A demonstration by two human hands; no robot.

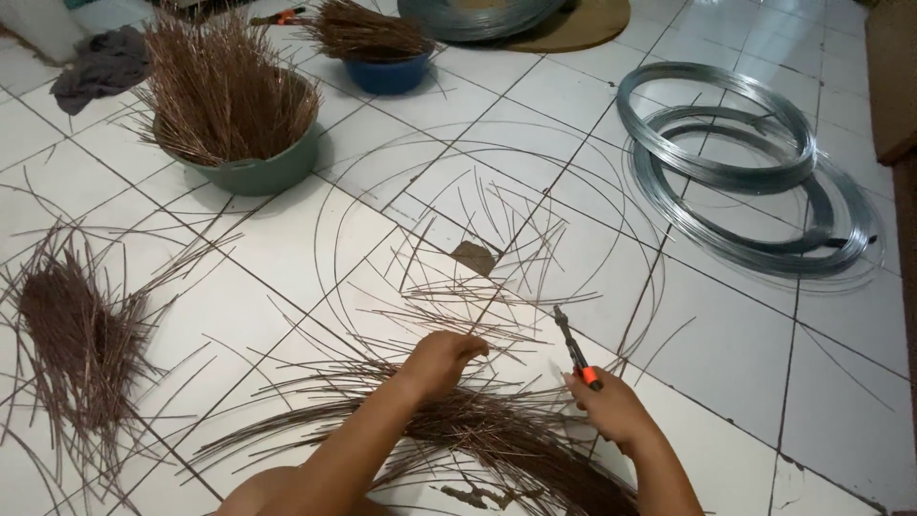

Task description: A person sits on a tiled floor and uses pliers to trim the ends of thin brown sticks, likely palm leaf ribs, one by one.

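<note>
On the white tiled floor (287,248), a loose heap of thin brown sticks (76,334) is lying at the far left, with a green basin (263,172) bristling with more sticks behind it. Nearer the middle, the left hand (439,363) is pressing down, fingers curled onto the curved bundle of sticks (478,430) in front of the person. Just right of it, the right hand (611,406) is gripping orange-handled cutters (573,349), closed around the handle. Coils of grey wire (735,162) are resting at the far right.
</note>
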